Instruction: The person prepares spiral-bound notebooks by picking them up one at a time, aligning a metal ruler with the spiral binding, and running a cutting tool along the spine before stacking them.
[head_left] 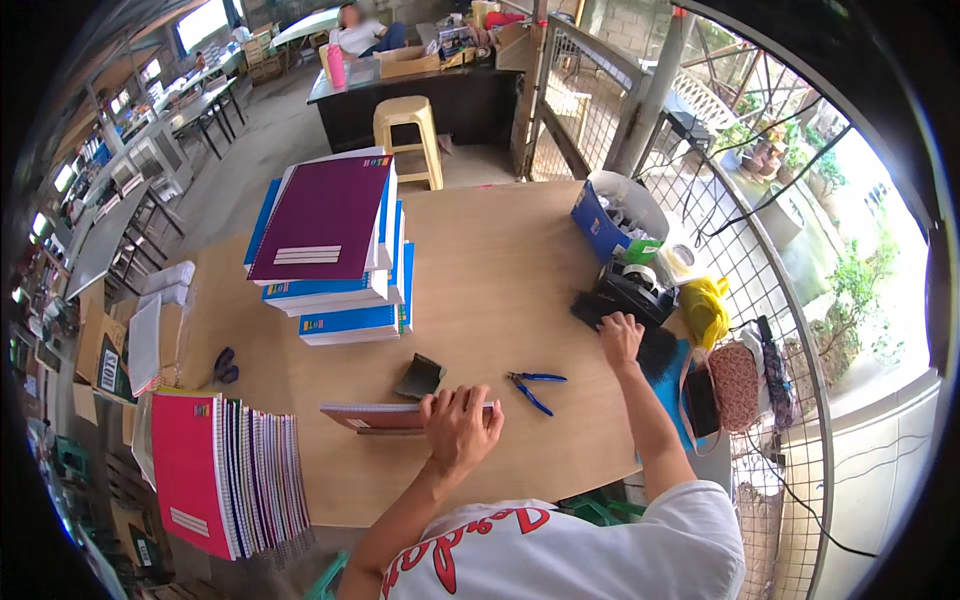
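My left hand [462,430] is closed over the top edge of a reddish-brown spiral notebook [375,418] that stands on its long side on the table. Just beyond it lies a small dark, folded-looking piece [420,376]. A pair of blue-handled cutting pliers [538,390] rests between my two hands with its handles spread. Over at the right, my right hand [622,338] has its fingers curled on a long black brush [655,352] with dark bristles. Behind the brush sits a black tape dispenser [640,285].
A stack of blue and purple notebooks [325,215] stands at the back left. Nearer, a row of spiral notebooks [190,470] stands on edge, with scissors [226,366] beyond. Along the right are a blue container [600,215], a yellow bag [705,312] and a patterned pouch [735,388], beside a wire-mesh fence [790,400].
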